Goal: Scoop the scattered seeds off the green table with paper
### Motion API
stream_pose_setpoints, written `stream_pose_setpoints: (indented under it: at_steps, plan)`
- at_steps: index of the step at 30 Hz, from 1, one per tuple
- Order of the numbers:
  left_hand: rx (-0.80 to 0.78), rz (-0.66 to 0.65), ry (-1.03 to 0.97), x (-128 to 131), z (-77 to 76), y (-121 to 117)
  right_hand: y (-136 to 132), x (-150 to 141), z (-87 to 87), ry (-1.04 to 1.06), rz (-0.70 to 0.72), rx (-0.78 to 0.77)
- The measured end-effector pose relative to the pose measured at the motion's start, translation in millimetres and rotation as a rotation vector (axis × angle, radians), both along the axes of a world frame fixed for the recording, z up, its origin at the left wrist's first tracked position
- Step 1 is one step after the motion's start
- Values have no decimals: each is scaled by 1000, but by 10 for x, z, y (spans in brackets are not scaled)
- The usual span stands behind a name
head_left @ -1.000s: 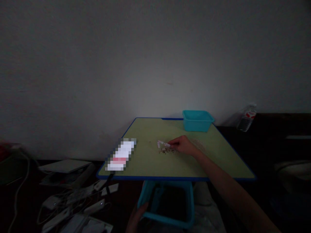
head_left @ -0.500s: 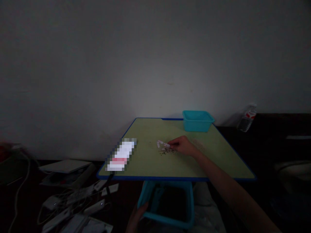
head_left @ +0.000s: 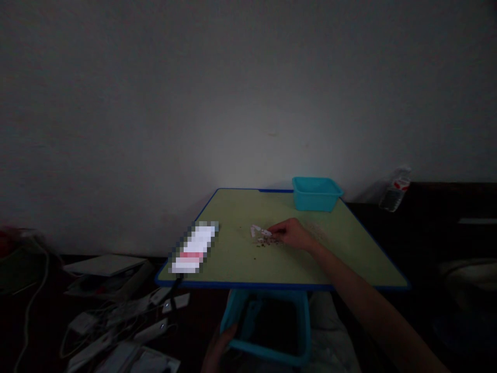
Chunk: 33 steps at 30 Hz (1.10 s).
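My right hand [head_left: 292, 233] is over the middle of the greenish tabletop [head_left: 225, 207]. Its fingertips pinch a small white forked piece [head_left: 261, 230], whose exact kind I cannot make out. Under and beside the fingers lie scattered dark crumbs [head_left: 267, 242]. Below the table's front edge, my left hand [head_left: 219, 348] grips the left rim of a turquoise plastic bin [head_left: 267, 354], with the thumb over the edge. The inside of that bin is dark, and a turquoise strip stands in its left part.
A second turquoise bin [head_left: 316, 201] stands at the table's back right corner. On the left edge is a blurred phone-like bright screen [head_left: 194, 247]. Power strips and cables [head_left: 151, 329] lie at lower left. A plastic bottle [head_left: 395, 191] leans by the wall.
Some dark crumbs have shifted, and one lies apart nearer the front edge. My right hand and the white piece have hardly moved; my left hand stays on the bin.
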<state>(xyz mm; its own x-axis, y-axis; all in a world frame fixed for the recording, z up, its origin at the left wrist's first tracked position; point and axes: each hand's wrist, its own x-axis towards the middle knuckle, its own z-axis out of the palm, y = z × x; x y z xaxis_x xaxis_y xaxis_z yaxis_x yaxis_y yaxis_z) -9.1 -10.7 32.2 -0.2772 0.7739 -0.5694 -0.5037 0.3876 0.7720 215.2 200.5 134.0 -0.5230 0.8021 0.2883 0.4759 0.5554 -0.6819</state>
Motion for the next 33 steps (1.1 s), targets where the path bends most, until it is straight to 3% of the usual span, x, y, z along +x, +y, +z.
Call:
stream_pose_setpoints:
  at_steps: [33]
  plan:
    - [-11,-18,-42,7,13,-37,-37,-28,8,20,18,-59]
